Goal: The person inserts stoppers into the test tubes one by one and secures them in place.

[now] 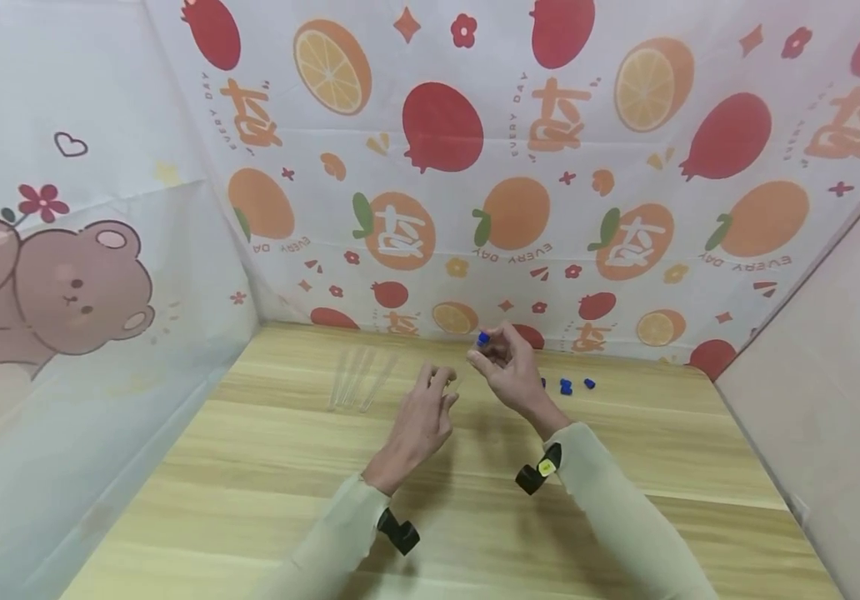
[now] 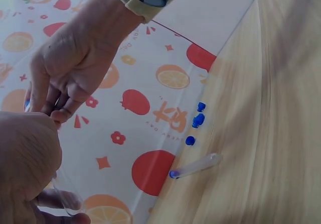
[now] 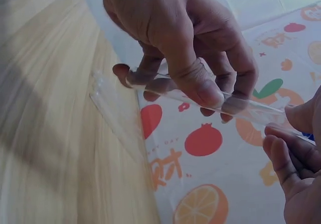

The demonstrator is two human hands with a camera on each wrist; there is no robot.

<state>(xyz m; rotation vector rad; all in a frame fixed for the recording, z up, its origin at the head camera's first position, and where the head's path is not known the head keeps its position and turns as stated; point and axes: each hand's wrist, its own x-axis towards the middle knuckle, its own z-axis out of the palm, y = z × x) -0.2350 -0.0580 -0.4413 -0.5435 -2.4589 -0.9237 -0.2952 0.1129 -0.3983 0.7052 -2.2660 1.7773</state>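
My left hand [image 1: 418, 421] grips a clear test tube [image 3: 256, 111], thumb on one side and fingers curled under it. At the tube's other end my right hand [image 1: 512, 375] pinches a small blue cap [image 1: 483, 338], seen as a bit of blue at the right edge of the right wrist view. Thumb and fingers of the right hand surround that end and hide how the cap meets the rim. Both hands hold these above the table. In the left wrist view the left hand [image 2: 27, 158] covers much of the tube.
Several clear tubes [image 1: 355, 379] lie side by side on the wooden table [image 1: 265, 467], left of the hands. Loose blue caps [image 1: 566, 387] lie to the right. Near them is a tube with a blue end [image 2: 200, 164]. A fruit-print cloth [image 1: 445, 250] rises behind the table.
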